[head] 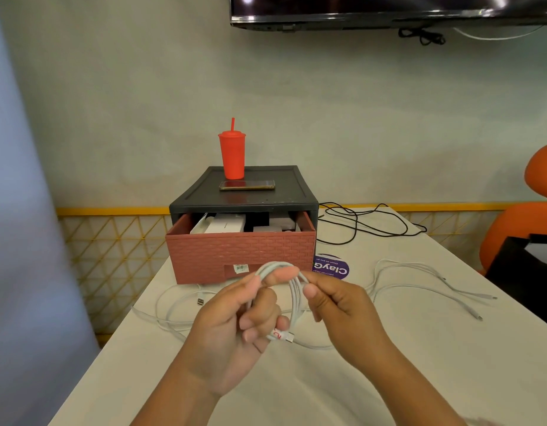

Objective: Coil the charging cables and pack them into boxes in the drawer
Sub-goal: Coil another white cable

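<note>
The left hand point(232, 327) is clenched round the near side of a white cable coil point(293, 290), its fingers curled over the loops and over the plug end point(284, 336) that sticks out below. The right hand point(336, 305) pinches the far side of the same coil between thumb and forefinger. The coil hangs in the air above the counter point(389, 364), just in front of the open drawer point(240, 256).

The loops look springy. If the right pinch lets go before the end is tucked, they will likely fan open. A strand lying under the hands could also snag and drag other cables along, though whether it belongs to this coil cannot be told.

Counted: one coil in hand. Loose white cables point(419, 284) lie to the right and more white cable point(174, 305) to the left, at least two in all, the overlaps hiding the exact number. One black cable point(358, 222) lies beside the cabinet point(244, 198). The one drawer holds at least two white boxes point(223, 224). On the cabinet stand one red cup point(232, 155) and one phone point(247, 185).
</note>
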A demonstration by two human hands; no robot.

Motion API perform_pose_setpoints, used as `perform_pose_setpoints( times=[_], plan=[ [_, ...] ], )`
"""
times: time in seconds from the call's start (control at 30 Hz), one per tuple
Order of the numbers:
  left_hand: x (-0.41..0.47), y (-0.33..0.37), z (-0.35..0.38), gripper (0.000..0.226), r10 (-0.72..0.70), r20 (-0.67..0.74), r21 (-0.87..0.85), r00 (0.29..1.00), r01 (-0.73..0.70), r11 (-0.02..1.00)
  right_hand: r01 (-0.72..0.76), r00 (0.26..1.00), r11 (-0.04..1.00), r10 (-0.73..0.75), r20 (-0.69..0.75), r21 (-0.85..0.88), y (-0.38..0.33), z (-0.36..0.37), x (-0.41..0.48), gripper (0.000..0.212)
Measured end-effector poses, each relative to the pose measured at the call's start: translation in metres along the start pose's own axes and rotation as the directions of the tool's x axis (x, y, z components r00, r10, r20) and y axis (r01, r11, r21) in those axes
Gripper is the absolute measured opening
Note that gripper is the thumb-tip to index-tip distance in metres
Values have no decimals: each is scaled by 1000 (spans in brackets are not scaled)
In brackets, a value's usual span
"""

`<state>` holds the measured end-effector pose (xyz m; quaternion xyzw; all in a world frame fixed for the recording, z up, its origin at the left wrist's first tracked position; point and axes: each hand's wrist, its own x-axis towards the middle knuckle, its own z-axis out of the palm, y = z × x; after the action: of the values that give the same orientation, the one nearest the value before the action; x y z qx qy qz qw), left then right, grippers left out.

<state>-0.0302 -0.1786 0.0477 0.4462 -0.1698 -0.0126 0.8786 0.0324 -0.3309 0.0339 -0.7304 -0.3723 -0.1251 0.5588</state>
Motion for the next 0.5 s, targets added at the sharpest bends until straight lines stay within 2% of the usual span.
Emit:
perform_pose_setpoints(
  times=[0.33, 0.43, 0.5],
  plan=[
    [5, 1, -3, 71, 96, -82, -77, 992, -102, 992, -53, 984, 955, 100, 148, -291, 0, 12, -8, 39],
    [7, 6, 0, 80, 170, -149, -80, 974, -183, 980, 14, 956, 930, 95, 278, -368, -1, 15, -16, 22],
    [8, 9, 1, 68, 208, -205, -2, 956, -213, 977, 35, 927, 920, 115, 357, -390, -4, 16, -21, 8]
  ],
)
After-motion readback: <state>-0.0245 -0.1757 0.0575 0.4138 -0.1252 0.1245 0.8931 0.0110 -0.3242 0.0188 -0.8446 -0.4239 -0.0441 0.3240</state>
